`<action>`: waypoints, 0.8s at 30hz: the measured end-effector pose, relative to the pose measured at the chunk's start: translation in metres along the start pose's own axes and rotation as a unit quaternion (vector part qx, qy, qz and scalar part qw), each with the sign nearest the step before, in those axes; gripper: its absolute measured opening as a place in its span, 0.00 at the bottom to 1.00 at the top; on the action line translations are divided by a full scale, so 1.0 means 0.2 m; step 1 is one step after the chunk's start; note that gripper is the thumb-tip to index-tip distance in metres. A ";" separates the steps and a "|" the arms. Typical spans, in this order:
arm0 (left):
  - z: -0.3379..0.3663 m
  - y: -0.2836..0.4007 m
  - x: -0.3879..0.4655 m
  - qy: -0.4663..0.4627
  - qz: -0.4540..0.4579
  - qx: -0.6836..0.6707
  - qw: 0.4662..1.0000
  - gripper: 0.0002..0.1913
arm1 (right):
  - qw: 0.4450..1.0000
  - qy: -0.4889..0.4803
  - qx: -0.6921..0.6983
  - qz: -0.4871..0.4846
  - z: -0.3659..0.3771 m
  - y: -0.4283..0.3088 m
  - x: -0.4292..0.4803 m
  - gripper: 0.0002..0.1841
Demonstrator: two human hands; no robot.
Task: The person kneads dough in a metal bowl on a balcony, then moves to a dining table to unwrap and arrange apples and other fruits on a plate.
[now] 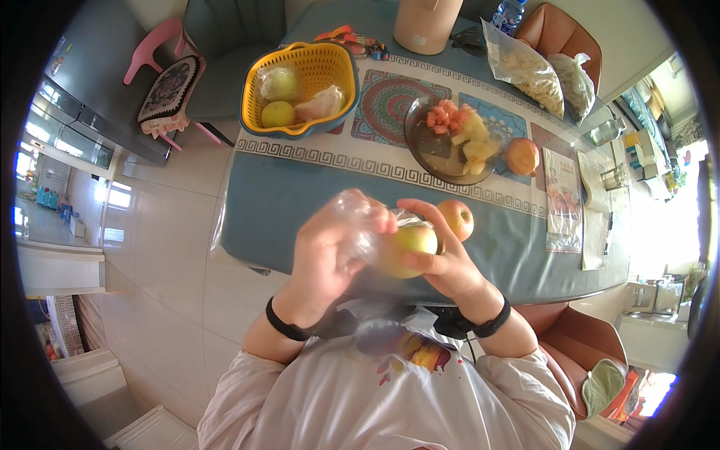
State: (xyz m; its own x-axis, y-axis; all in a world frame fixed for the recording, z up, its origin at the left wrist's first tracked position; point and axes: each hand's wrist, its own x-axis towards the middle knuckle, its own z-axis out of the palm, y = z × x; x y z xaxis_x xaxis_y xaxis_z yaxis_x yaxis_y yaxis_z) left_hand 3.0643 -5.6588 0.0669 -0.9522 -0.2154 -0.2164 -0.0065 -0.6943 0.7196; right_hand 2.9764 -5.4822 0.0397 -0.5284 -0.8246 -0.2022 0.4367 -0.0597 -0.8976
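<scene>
My right hand (450,259) grips a yellow-green apple (415,242) in front of my chest, fingers around its right side. Clear plastic film (357,225) is bunched in my left hand (326,247), and some film lies over the top of the apple. Just behind my right hand a red-yellow apple (457,218) rests on the table. Farther back, a dark glass plate (427,160) holds red fruit chunks (448,117) and pale cut fruit pieces (477,143). A pomegranate (522,157) sits at the plate's right.
A yellow colander basket (323,62) with wrapped and bare round fruit stands at the back left. A beige canister (426,25), plastic bags of dry food (526,73) and a glass jar (607,132) stand farther back. Printed papers (562,199) lie at the right.
</scene>
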 end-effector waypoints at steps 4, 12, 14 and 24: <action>-0.08 0.02 0.07 0.008 -0.006 -0.065 0.998 0.07 | 0.988 -0.129 -0.037 -0.075 -0.01 -0.04 0.01 0.47; -0.05 0.02 0.02 -0.029 0.090 0.143 0.985 0.11 | 0.987 -0.051 0.149 0.029 0.03 -0.03 0.03 0.32; -0.04 0.03 0.02 -0.037 0.151 0.293 0.943 0.11 | 0.998 -0.018 0.049 0.043 0.03 -0.04 0.03 0.34; -0.18 0.14 0.04 0.088 0.247 0.254 0.931 0.09 | 0.998 -0.018 -0.029 0.048 -0.05 -0.01 0.03 0.43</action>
State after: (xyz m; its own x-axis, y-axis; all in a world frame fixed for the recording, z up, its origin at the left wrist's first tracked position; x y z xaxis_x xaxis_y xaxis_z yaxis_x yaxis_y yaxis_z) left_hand 3.0670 -5.7041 0.0621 -0.8129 -0.5626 0.1504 0.2325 -0.0767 0.9696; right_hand 2.9660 -5.4815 0.0361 -0.4586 -0.8450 -0.2751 0.4408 0.0525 -0.8961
